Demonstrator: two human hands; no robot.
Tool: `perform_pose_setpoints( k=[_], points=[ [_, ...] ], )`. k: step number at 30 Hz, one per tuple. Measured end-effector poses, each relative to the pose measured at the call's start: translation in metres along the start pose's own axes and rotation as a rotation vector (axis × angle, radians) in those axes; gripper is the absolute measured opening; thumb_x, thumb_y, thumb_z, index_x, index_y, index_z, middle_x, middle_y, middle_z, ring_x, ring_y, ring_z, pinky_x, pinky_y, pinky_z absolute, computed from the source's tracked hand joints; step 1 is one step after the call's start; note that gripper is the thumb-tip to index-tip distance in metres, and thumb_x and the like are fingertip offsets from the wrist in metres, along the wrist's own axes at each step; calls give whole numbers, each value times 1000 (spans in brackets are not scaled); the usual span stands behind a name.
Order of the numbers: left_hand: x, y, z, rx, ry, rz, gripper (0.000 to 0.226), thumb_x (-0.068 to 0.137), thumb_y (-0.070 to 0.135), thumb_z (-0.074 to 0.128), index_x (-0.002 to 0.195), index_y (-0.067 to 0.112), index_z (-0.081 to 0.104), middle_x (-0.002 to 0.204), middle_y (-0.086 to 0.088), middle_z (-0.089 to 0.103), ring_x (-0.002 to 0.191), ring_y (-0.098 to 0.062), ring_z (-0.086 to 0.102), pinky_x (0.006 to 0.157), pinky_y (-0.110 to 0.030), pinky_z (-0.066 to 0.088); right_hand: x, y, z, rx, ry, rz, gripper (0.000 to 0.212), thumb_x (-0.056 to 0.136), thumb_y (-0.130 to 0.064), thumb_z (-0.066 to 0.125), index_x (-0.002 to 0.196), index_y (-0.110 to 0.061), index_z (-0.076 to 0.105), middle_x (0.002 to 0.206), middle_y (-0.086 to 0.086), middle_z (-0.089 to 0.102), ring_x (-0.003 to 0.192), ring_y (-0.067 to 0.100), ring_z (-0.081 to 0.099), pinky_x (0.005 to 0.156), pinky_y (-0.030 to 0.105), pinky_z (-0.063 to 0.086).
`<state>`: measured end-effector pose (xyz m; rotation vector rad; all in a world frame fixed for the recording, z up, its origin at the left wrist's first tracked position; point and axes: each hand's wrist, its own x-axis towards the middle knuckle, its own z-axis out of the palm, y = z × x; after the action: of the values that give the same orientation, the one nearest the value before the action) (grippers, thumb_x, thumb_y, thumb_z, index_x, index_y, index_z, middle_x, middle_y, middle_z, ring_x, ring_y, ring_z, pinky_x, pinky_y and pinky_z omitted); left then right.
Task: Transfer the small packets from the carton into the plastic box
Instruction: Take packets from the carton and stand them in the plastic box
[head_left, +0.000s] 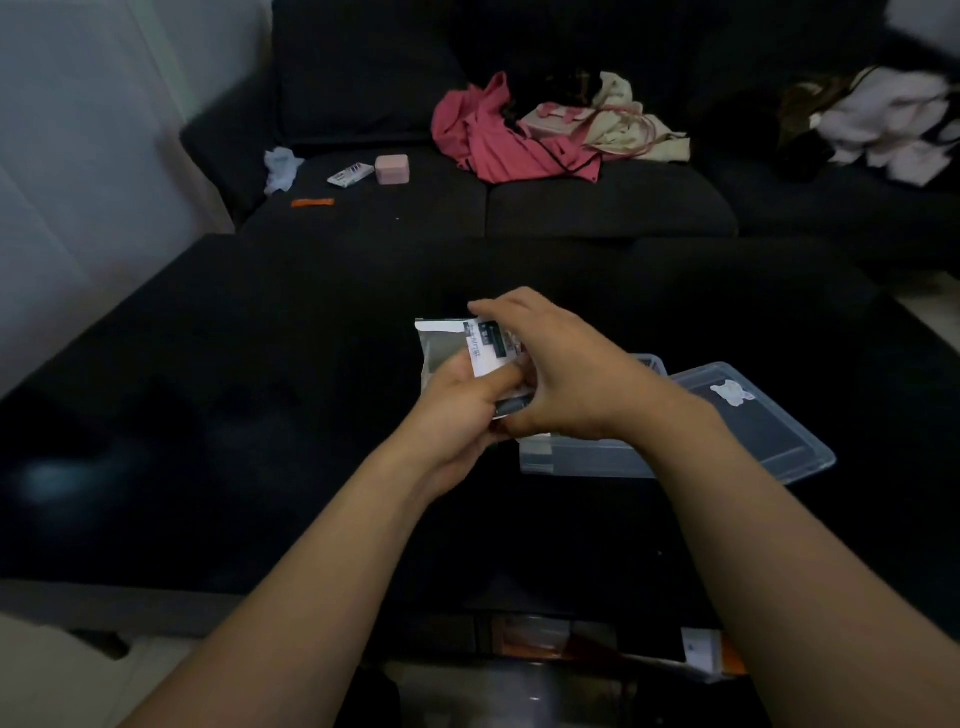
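Forearms reach in from the bottom edge and meet over a dark table (208, 364). Left hand (457, 410): fingers curled under the carton (452, 345), gripping its lower end and holding it raised above the table. Right hand (550, 364): fingers bent over the carton's open end, seemingly on a printed packet (491, 351); whether they pinch it or only cover it cannot be told. Plastic box (587, 457): clear, on the table just below and right of the hands, its lid (769, 431) lying beside it, farther right. Box contents are not readable. Behind: sofa (519, 208) with clothes (498, 135). For this step, the carton is probably best kept steady with its mouth tipped toward the box, while the packets are drawn out a few at a time and released low inside the rim.
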<state>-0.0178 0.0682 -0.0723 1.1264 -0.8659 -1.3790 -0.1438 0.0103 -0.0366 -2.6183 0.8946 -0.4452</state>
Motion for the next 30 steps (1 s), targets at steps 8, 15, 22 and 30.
perform_pose_setpoints(
  k=[8, 15, 22, 30],
  points=[
    [6, -5, 7, 186, 205, 171, 29, 99, 25, 64, 124, 12, 54, 85, -9, 66, 57, -13, 61, 42, -24, 45, -11, 22, -14, 650, 32, 299, 82, 78, -24, 84, 149, -19, 44, 139, -2, 55, 114, 13, 62, 87, 25, 57],
    [1, -2, 15, 472, 226, 288, 35, 101, 19, 60, 127, 19, 37, 90, -2, 65, 48, -9, 62, 38, -25, 50, -5, 22, -6, 824, -7, 369, 19, 98, -8, 59, 109, 4, 71, 89, 11, 65, 66, 5, 55, 58, 18, 47],
    [2, -8, 11, 635, 181, 277, 46, 98, 9, 61, 126, 28, 30, 101, -1, 60, 58, -14, 71, 46, -28, 57, -2, 27, 2, 807, -51, 425, 14, 95, -15, 65, 97, -3, 72, 79, 3, 68, 64, 4, 57, 59, 20, 44],
    [4, -12, -9, 911, 295, 361, 47, 79, 34, 84, 113, 30, 52, 70, 6, 69, 66, 1, 67, 61, -13, 47, 0, 66, -2, 778, 216, 829, 7, 94, -8, 65, 95, -5, 72, 95, 14, 75, 75, 16, 65, 61, 26, 48]
  ],
)
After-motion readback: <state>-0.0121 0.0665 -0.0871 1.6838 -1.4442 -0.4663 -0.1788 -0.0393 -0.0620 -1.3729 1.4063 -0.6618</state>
